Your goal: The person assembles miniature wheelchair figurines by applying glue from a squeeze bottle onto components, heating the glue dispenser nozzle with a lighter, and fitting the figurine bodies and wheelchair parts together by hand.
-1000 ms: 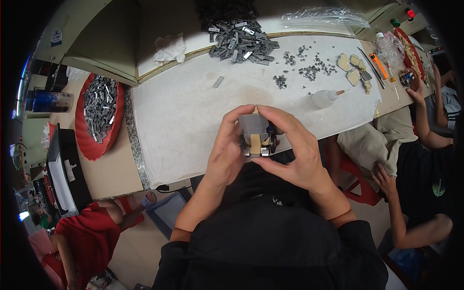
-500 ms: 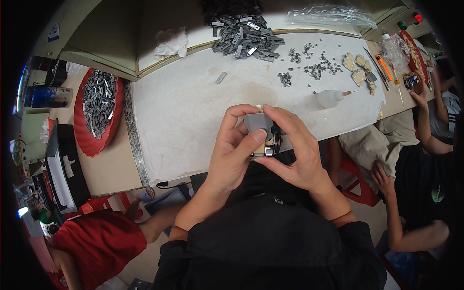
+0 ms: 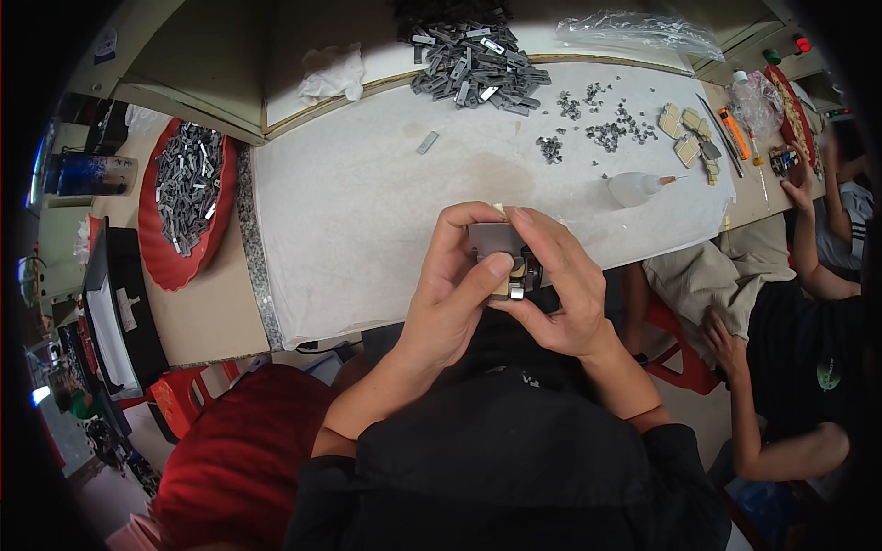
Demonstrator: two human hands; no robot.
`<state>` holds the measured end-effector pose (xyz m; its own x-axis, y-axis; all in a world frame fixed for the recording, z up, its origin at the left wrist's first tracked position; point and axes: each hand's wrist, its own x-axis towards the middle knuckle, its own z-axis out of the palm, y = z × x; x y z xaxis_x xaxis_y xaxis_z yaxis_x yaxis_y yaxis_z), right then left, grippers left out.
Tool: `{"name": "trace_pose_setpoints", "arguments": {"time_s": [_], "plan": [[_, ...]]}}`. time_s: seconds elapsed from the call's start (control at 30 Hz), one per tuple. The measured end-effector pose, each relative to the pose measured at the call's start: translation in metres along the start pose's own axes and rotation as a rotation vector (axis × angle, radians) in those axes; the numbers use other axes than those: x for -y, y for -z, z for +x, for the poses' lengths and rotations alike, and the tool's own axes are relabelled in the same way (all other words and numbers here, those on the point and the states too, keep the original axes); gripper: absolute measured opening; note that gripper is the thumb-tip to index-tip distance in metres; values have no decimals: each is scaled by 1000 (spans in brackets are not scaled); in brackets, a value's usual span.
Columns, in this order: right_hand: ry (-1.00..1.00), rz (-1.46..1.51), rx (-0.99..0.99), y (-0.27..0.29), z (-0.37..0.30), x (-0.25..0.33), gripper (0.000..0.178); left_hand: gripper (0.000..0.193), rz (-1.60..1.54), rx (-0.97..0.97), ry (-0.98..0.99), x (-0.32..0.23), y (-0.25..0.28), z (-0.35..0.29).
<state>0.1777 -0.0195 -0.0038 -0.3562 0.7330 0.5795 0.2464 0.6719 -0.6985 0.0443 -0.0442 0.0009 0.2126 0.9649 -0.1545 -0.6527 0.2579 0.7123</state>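
Between my two hands, near the front edge of the white-covered table, is a small grey and tan block-like assembly [image 3: 491, 237] with a shiny metal bit at its lower end. My left hand [image 3: 450, 289] is closed on its left side, thumb pressed on the grey face. From the right, my right hand [image 3: 571, 292] grips it with the fingers at the top and the thumb at the bottom. A pale tip shows above the grey face, between the fingertips. My fingers hide much of the assembly, and its exact kind does not show.
Grey metal pieces [image 3: 478, 69] lie heaped at the back; more fill a red dish [image 3: 188, 197] at left. Tiny metal bits [image 3: 606, 136], tan blocks [image 3: 686, 147] and a needle-tipped bottle [image 3: 634, 188] lie at right. A co-worker's hand [image 3: 799, 184] holds a small part; a red-clothed person [image 3: 243, 459] is at left.
The person in red at the left has moved closer to my left arm. My hands keep their hold on the assembly; the view has shifted slightly.
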Motion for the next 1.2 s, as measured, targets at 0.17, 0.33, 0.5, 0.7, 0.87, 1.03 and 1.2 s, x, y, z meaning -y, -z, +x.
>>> {"name": "trace_pose_setpoints", "arguments": {"time_s": [0.17, 0.33, 0.5, 0.7, 0.87, 1.03, 1.2], "plan": [[49, 0, -24, -1, 0, 0, 60, 32, 10, 22, -28, -1, -2, -3], [62, 18, -31, 0, -1, -1, 59, 33, 23, 37, -34, 1, -3, -4], [79, 21, -47, 0, -2, -5, 59, 33, 52, 45, -47, 3, -3, -3], [84, 17, -48, 2, -1, -5, 59, 33, 34, 37, -25, 2, -5, -2], [97, 26, -68, 1, -2, -3, 56, 33, 5, 67, -14, 1, -5, -4], [121, 38, -79, 1, -1, 1, 53, 33, -5, 82, 12, -2, -4, -7], [134, 45, -94, 1, -2, 2, 52, 34, -12, 85, -25, -2, -6, -8]]}}
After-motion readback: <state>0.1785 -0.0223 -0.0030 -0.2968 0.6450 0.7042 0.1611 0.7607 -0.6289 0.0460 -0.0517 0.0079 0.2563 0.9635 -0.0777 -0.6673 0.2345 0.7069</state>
